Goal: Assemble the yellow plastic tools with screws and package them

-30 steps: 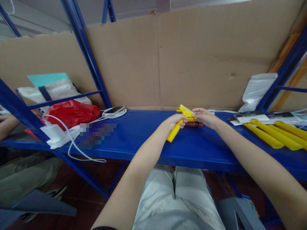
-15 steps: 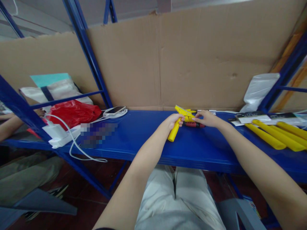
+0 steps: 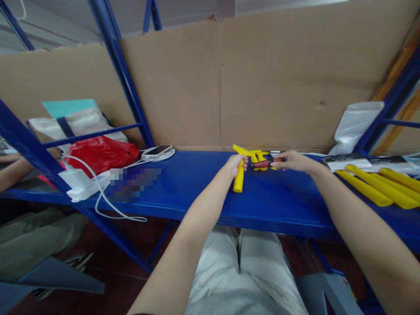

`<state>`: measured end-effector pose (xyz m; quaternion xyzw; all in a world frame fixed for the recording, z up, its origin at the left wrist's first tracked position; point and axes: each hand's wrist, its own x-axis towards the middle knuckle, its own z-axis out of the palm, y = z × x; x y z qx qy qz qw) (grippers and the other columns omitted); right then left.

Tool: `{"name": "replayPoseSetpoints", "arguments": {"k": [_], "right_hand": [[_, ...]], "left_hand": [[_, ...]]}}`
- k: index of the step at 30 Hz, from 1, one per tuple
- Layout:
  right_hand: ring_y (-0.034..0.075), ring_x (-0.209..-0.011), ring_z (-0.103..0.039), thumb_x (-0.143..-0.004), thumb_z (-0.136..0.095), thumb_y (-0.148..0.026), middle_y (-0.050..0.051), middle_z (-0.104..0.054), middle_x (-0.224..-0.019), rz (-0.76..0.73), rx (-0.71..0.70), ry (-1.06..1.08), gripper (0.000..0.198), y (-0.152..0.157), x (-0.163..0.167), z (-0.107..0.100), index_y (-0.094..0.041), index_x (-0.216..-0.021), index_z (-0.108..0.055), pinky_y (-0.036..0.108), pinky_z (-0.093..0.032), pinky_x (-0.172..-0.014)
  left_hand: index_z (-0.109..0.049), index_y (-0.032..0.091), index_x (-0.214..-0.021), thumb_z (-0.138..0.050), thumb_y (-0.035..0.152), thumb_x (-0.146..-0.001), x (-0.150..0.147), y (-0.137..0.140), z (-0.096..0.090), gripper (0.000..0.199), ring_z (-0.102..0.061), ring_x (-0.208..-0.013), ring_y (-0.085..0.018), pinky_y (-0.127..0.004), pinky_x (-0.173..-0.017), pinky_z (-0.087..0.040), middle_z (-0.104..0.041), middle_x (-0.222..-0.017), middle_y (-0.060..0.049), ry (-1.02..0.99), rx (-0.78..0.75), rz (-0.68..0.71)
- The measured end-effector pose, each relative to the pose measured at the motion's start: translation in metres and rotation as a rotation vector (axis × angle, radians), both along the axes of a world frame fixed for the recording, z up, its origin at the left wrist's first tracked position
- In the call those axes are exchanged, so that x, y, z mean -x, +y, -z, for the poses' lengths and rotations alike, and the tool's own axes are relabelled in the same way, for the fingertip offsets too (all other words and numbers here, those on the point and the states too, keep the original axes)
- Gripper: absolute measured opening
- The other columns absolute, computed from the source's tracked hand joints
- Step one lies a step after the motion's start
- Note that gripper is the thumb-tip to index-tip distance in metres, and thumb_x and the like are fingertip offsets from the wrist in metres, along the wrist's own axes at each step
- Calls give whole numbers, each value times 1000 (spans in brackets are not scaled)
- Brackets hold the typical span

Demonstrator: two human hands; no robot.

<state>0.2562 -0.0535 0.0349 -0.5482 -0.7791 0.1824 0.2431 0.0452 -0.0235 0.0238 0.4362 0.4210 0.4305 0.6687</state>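
Observation:
My left hand (image 3: 235, 164) is closed around a yellow scraper-like tool (image 3: 239, 182); its round handle points toward me and its wider head sticks out past my fingers. In my right hand (image 3: 291, 160) is a red and black screwdriver (image 3: 261, 164), lying about level with its front end toward the yellow tool. Whether the tip touches the tool is too small to tell. Several small yellow parts (image 3: 260, 156) lie on the blue tabletop (image 3: 197, 183) behind and under the screwdriver.
Several yellow tubular handles (image 3: 374, 189) lie at the right beside black-and-white packets (image 3: 349, 162). A clear plastic bag (image 3: 356, 124) leans on the frame. Leftward are a phone (image 3: 159, 151), a white power strip (image 3: 87, 188) with cables and a red bag (image 3: 101, 153). A co-worker's arm (image 3: 18, 173) shows far left.
My right hand has left the yellow tool's head and picked up the screwdriver from the tabletop. The yellow tool has turned slightly in my left hand, its handle now more upright in view.

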Motion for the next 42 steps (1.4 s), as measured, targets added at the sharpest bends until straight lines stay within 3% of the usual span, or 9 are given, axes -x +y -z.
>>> {"name": "replayPoseSetpoints", "arguments": {"k": [4, 8, 12, 15, 22, 31, 42], "right_hand": [[8, -39, -40, -61, -66, -60, -4, -46, -45, 135, -119, 440, 45, -2, 1, -4, -17, -69, -56, 22, -30, -40], [8, -33, -42, -67, -70, -41, -4, -49, -49, 252, -236, 865, 30, -4, 9, -12, -18, -66, -50, 21, -32, -33], [7, -27, -38, -72, -61, -17, -5, -48, -47, 403, -411, 1107, 19, -7, 13, -21, -17, -59, -47, 21, -27, -26], [7, -25, -36, -72, -56, -10, -7, -46, -44, 459, -524, 1240, 18, -7, 10, -24, -16, -58, -48, 22, -25, -24], [7, -25, -36, -73, -55, -10, -8, -44, -43, 490, -624, 1304, 22, -2, 6, -22, -18, -56, -44, 23, -23, -25], [7, -30, -38, -72, -55, -20, -7, -42, -47, 554, -587, 1158, 20, -4, 7, -22, -22, -59, -40, 23, -28, -28], [7, -31, -39, -72, -57, -16, -6, -44, -51, 588, -555, 1218, 18, -5, 8, -22, -20, -60, -44, 25, -26, -30]], "left_hand": [[-40, 16, -63, -38, 4, -81, 0, 0, -1, 22, -28, -31, -4, -18, -36, -23, -36, -44, 6, 1, 5, -14], [-40, 16, -63, -39, 4, -81, -1, -1, 1, 22, -29, -32, -4, -17, -36, -23, -35, -43, 6, 31, -5, -7], [-41, 16, -64, -38, 3, -81, -2, -1, 2, 21, -29, -31, -4, -17, -36, -25, -37, -43, 6, 40, -10, 28], [-40, 16, -64, -37, 3, -82, -2, 0, 3, 21, -29, -31, -3, -17, -36, -25, -38, -43, 6, 56, 3, 58], [-39, 16, -63, -37, 4, -82, -3, 1, 5, 22, -29, -30, -4, -17, -35, -25, -38, -43, 6, 86, -1, 117], [-39, 17, -63, -38, 4, -80, -4, 1, 7, 21, -28, -32, -4, -17, -36, -24, -37, -45, 6, 63, 2, 136], [-40, 16, -65, -37, 4, -81, -4, 0, 7, 20, -28, -32, -3, -16, -36, -24, -38, -45, 6, 53, 3, 149]]}}
